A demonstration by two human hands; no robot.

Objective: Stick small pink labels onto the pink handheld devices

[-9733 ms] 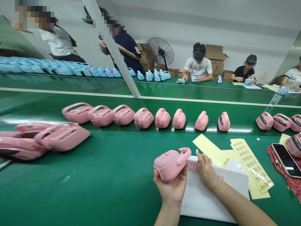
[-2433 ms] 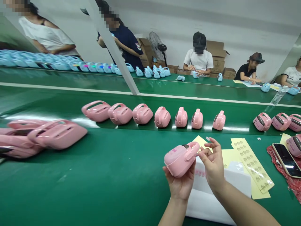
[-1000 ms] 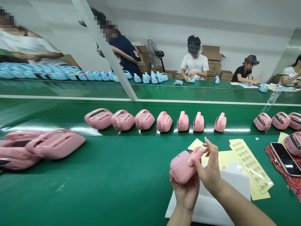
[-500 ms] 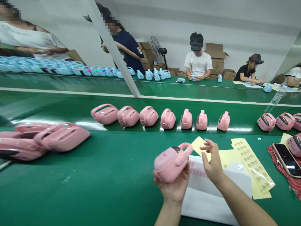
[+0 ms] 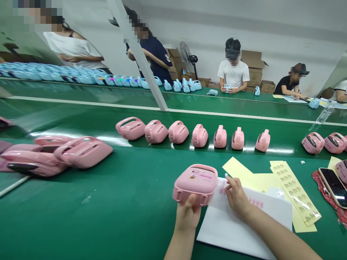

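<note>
My left hand (image 5: 187, 213) grips a rounded pink plastic casing (image 5: 195, 184) from below, its thumb on the near side. The casing's printed top, with a small cartoon figure and pink lettering, faces up. Just right of it, my right hand (image 5: 238, 198) is over a white sheet (image 5: 230, 227) carrying rows of small pink stickers (image 5: 256, 203). Thumb and fingers are drawn close together at the sheet's upper left. A small pale spot shows at one fingertip; whether it is a held piece, I cannot make out.
Yellow sticker sheets (image 5: 294, 191) lie to the right, beside a phone (image 5: 333, 186) on red wrapping. Pink casings line the green belt (image 5: 179, 132); more are piled at left (image 5: 84, 151). Co-workers sit and stand behind a far bench with blue casings (image 5: 40, 72).
My left hand has turned the casing so that its printed top shows. My right hand has come down and left to the sticker sheet, its fingers closing together. The view has shifted slightly left.
</note>
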